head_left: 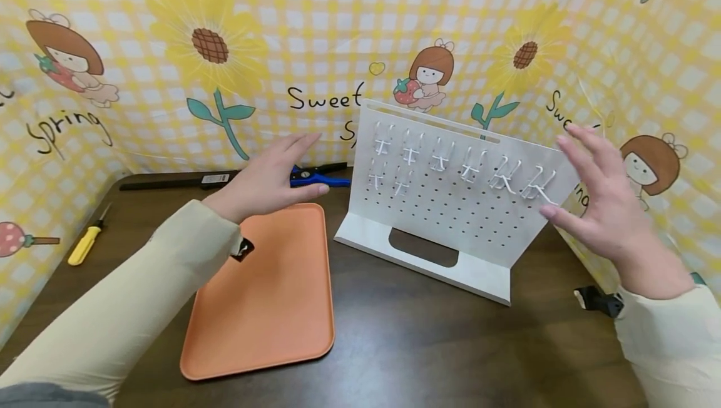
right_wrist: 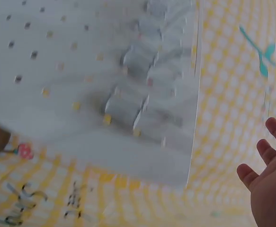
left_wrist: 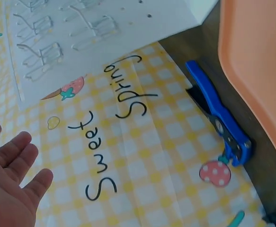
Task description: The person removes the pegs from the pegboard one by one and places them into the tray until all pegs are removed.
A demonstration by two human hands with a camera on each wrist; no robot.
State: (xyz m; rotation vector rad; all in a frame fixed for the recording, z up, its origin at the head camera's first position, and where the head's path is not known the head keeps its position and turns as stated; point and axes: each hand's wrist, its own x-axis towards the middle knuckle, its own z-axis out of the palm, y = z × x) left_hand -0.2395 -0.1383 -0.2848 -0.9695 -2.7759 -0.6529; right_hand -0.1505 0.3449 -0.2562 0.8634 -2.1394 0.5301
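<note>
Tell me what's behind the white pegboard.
Behind the white pegboard, the checked cloth shows above its top edge, with a printed figure. The tabletop directly behind the board is covered; anything there can't be seen.

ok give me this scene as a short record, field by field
pegboard: white, standing on a dark table
hooks: eight, six in the upper row, two below
left hand: raised, holding nothing
right hand: raised near the pegboard's right edge, holding nothing
tray: orange, left of the pegboard
blue tool: beyond the tray
screwdriver: yellow-handled, far left
</note>
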